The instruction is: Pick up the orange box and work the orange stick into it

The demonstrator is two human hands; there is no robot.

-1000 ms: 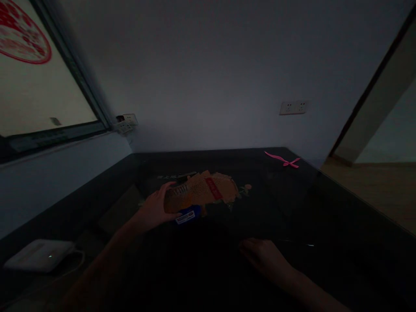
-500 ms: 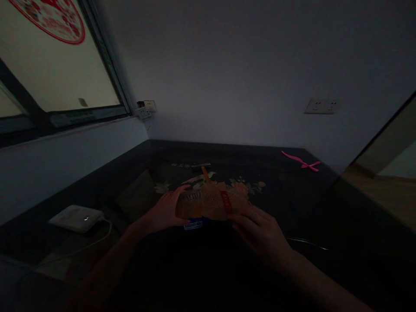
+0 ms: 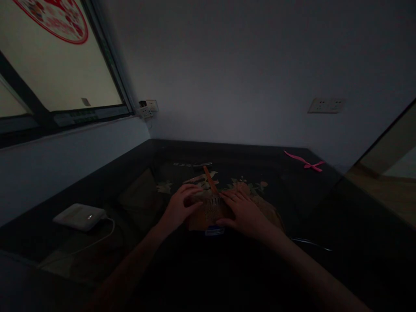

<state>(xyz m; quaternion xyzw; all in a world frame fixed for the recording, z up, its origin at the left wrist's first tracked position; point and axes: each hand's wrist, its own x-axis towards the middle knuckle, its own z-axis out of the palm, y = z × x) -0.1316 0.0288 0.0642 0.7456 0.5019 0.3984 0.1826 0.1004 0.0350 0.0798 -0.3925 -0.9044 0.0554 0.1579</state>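
Observation:
A brown printed paper bag (image 3: 202, 219) lies in front of me in dim light, with dark lettering and a blue-and-white label on its near edge. My right hand (image 3: 246, 213) rests flat on the bag with its fingers stretched out, covering its middle. At the bag's left side is my left hand (image 3: 178, 209), thumb and fingers apart and curved; its fingertips come over the bag's edge. A narrow orange-brown stick (image 3: 210, 179) points away from the bag's far side. Whether the stick lies on the bag or under it, I cannot tell.
A white power bank (image 3: 79, 216) with a white cable lies at the left. Beyond the bag are a dark, slim object (image 3: 202, 164) and a floral pattern on the dark table (image 3: 227, 149). A pink ribbon (image 3: 312, 166) lies far right; a thin shiny strip (image 3: 312, 245) is nearer.
The bag, held up between both hands before, now lies flatter and further right. My right hand has moved from its right end onto its top, and my left hand has loosened.

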